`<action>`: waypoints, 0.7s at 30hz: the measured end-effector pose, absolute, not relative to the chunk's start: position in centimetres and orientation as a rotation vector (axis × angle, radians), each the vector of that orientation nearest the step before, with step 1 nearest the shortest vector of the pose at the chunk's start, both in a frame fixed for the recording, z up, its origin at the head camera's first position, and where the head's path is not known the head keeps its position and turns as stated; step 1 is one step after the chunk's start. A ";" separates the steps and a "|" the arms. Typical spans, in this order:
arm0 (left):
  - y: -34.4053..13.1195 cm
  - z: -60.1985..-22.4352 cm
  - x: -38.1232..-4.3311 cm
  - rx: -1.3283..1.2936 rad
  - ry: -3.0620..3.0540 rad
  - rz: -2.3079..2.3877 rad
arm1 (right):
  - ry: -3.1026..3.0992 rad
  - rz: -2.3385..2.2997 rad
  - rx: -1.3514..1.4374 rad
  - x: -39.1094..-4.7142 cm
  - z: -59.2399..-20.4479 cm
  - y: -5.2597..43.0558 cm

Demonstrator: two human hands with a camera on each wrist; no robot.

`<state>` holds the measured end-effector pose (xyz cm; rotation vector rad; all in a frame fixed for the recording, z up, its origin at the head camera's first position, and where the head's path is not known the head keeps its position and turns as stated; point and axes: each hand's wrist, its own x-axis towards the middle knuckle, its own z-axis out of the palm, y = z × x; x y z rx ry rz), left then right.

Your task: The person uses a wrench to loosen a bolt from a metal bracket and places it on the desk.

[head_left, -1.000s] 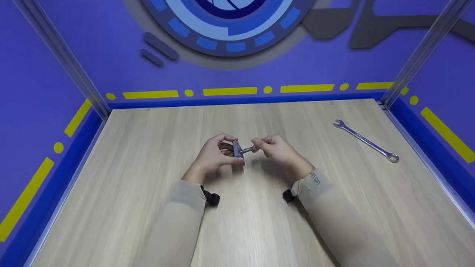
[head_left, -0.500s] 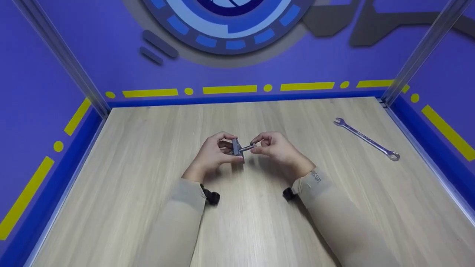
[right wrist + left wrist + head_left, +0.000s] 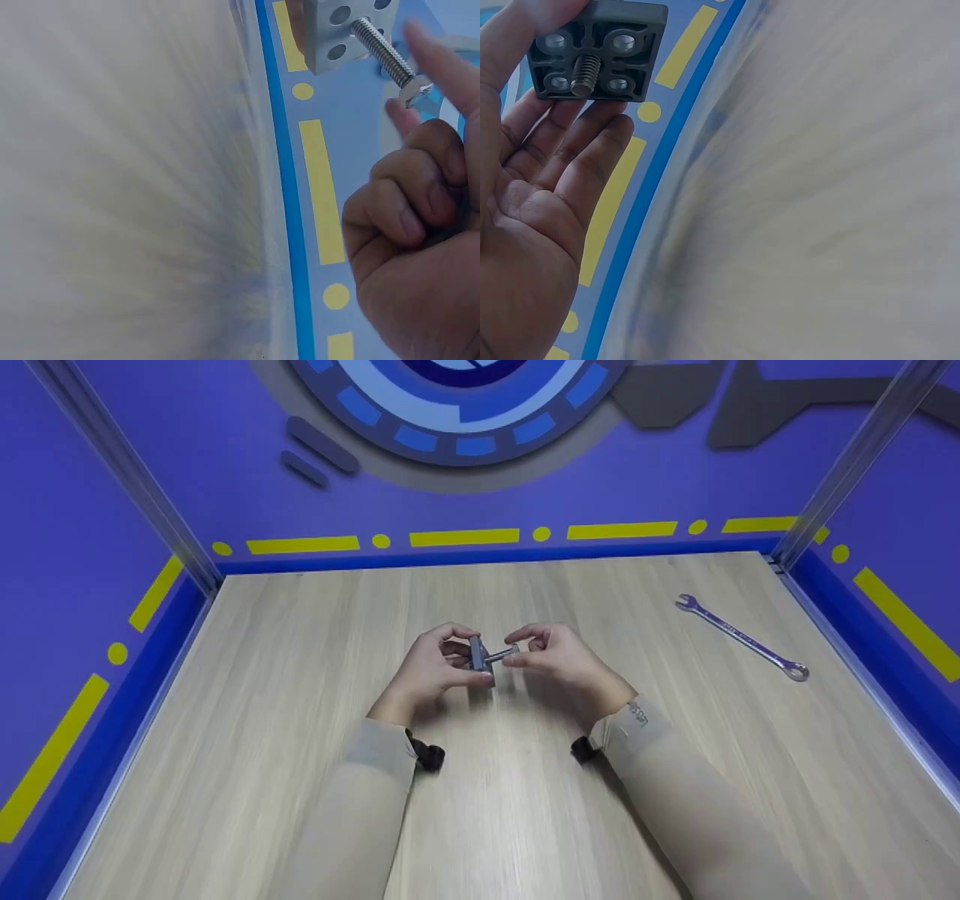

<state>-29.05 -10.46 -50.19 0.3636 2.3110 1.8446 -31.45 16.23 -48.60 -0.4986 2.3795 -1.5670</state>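
above the middle of the pale wooden table, i hold a square grey plate on edge in my left hand, thumb along its near edge and fingertips at its far edge. a silvery bolt runs through the plate's centre, among four round holes; its threaded tip comes out on the left side, and a long threaded length stands out on the right, ending in a hex head that points right and a little far.

my right hand is just right of that head. its thumb and forefinger stand a little apart, one on each side of the head, while the other fingers are curled toward my palm; both tips are blurred or partly hidden, so i cannot tell whether either touches the metal.

well apart on the far right of the table lies a shiny wrench, slanting from its forked end, far and left, to its ring end, near and right. i wear beige sleeves, with a small black device at each wrist and dark writing on the right cuff. behind the table rises a purple-blue wall with yellow bars and dots.
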 end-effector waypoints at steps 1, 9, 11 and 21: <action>-10.5 -50.1 -29.0 0.367 2.316 1.843 | 2.397 -1.547 -0.483 -31.5 -48.6 16.2; -10.5 -50.1 -29.0 0.383 2.317 1.862 | 2.448 -1.464 -0.483 -31.6 -48.6 16.3; -10.5 -50.2 -29.0 0.381 2.317 1.865 | 2.448 -1.470 -0.498 -31.5 -48.5 16.4; -10.5 -50.2 -29.2 0.370 2.312 1.870 | 2.403 -1.605 -0.529 -31.5 -48.5 16.7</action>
